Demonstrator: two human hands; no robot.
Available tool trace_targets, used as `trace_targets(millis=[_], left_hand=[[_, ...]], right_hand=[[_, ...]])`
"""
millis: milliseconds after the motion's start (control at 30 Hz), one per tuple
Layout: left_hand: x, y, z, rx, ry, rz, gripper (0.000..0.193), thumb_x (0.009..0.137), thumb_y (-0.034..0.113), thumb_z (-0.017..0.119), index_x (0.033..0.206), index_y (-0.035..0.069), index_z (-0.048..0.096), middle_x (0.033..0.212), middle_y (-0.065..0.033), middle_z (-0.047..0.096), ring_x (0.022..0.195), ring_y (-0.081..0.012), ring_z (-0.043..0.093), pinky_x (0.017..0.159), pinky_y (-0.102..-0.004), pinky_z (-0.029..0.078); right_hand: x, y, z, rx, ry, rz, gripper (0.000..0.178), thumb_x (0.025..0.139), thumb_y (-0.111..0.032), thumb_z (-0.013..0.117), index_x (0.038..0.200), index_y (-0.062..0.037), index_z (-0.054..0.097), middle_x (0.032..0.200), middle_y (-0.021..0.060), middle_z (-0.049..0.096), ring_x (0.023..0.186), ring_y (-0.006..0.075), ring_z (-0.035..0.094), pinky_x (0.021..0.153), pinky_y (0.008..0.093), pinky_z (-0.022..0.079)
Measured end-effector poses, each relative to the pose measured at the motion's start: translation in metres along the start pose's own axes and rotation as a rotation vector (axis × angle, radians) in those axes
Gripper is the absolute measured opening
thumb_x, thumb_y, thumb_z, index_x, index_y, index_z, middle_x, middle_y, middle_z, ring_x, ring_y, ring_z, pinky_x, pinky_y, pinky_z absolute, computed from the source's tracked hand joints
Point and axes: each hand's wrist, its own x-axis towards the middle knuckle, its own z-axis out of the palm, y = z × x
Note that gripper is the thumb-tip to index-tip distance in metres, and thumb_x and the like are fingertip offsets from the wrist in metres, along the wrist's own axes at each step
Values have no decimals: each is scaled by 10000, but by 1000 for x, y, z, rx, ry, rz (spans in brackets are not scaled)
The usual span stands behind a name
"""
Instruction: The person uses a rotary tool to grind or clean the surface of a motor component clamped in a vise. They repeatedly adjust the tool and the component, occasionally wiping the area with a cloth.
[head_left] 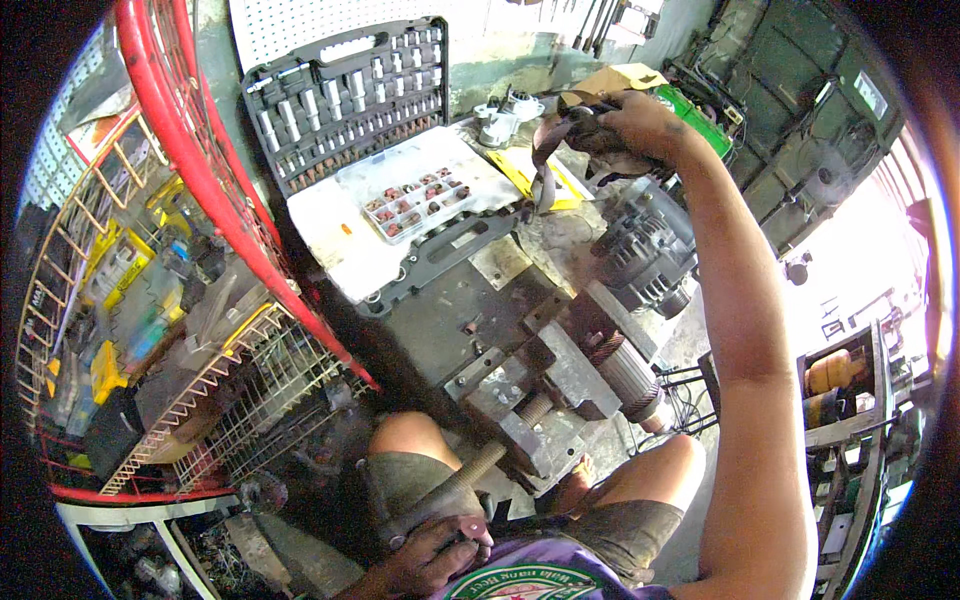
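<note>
My right hand [640, 130] is raised over the far side of the bench, its fingers closed on a crumpled dark brown strip [543, 160], which hangs in a loop. Whether the strip is cloth or abrasive paper I cannot tell. Low in front of me, my left hand [438, 552] is curled at the outer end of the vise screw [460, 480], seemingly round the vise handle [472, 527], whose blunt end pokes out. A motor armature [625, 375] with copper windings sits at the jaws of the bench vise [565, 375]. Beyond it stands an alternator [648, 245].
An upright socket set case [350, 90] stands at the back, behind a clear compartment box [415, 200] of small parts. A red-framed wire rack [300, 310] rises at the left. Near my right hand lie a green box [700, 118] and a yellow sheet [565, 185].
</note>
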Motion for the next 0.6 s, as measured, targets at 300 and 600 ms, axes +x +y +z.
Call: trace_targets(millis=[300,600], left_hand=[[2,-8,-12,132,-87,39,259,1112,93,513,1361,52,571,1197,-118,684,1071,-224,685,957,-388,557],[3,-18,-13,125,-99,91,256,1101,73,534,1353,44,564,1165,-140,694,1031,-265,709,942,-419,571]], right_hand=[[-8,-18,60,-91,-13,62,535,875,-402,763,1212,14,758,1129,281,777,1048,423,764,928,499,597],[-13,-31,124,-291,-85,-17,371,903,-207,670,1188,31,670,1179,293,750,1131,454,726,994,524,579]])
